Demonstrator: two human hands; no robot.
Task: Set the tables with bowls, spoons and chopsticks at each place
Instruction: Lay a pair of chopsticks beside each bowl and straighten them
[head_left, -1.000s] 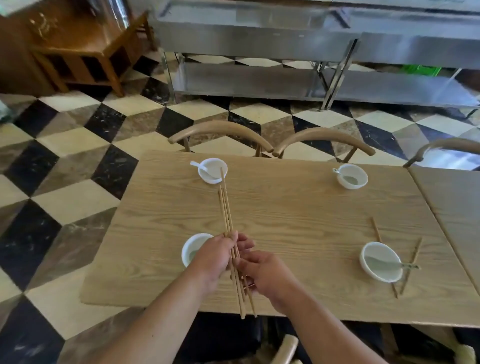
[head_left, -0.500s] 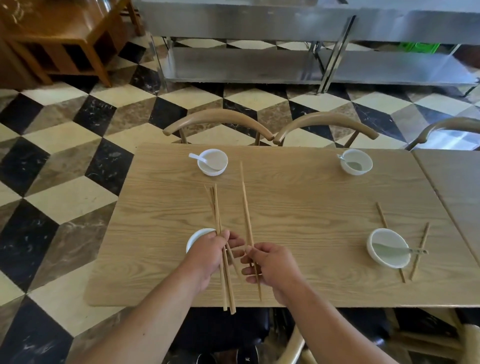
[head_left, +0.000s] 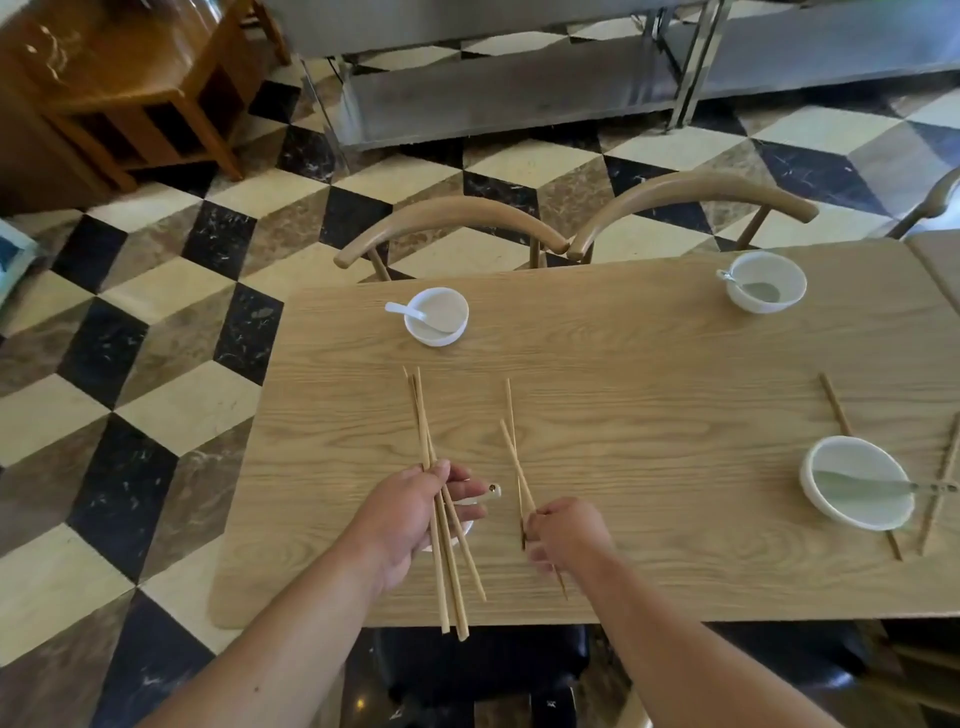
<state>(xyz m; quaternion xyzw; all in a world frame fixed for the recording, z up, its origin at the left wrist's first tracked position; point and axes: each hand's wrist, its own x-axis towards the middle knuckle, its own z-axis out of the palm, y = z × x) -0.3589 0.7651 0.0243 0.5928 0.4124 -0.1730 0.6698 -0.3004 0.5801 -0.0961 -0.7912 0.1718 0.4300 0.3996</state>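
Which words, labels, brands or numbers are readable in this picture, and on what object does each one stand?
None is readable. The white round bowl at the far left place, the thin wooden chopsticks in the left hand, the light wooden table and the steel shelf unit show no writing.

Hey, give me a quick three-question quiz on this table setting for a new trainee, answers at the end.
1. True or false: the right hand holds a white ceramic spoon.
2. Which round white bowl on the light wooden table already has wooden chopsticks laid beside it? A far left, B far right, C near right.
3. Which hand grips the bigger bundle of chopsticks?
Key: 1 false, it pinches a chopstick pair. 2 C, the near-right bowl. 3 the left hand.
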